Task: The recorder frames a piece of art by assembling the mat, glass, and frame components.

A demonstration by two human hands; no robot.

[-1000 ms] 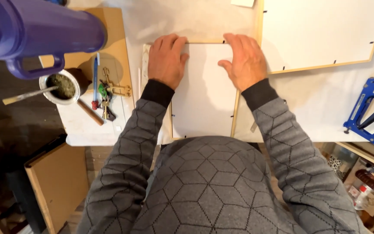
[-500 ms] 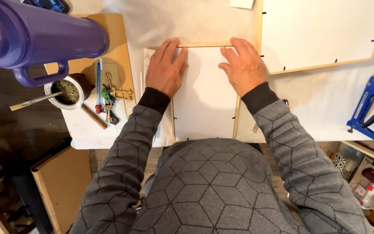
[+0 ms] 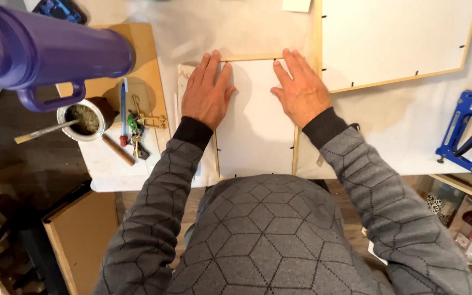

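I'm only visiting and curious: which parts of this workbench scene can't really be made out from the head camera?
- Small wooden frame: its near edge is hidden by the person's grey top.
- White backing board: partly covered by the left hand and right hand.
- Large frame: cut off by the top edge.
- Blue tool: cut off by the right edge.
- Keys: too small to count.

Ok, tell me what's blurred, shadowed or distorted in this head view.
Head view: the purple flask looms large and soft, close to the lens; both hands, left hand and right hand, are sharp and cast faint shadows on the white panel; light is even, with no glare; the floor at left is dark.
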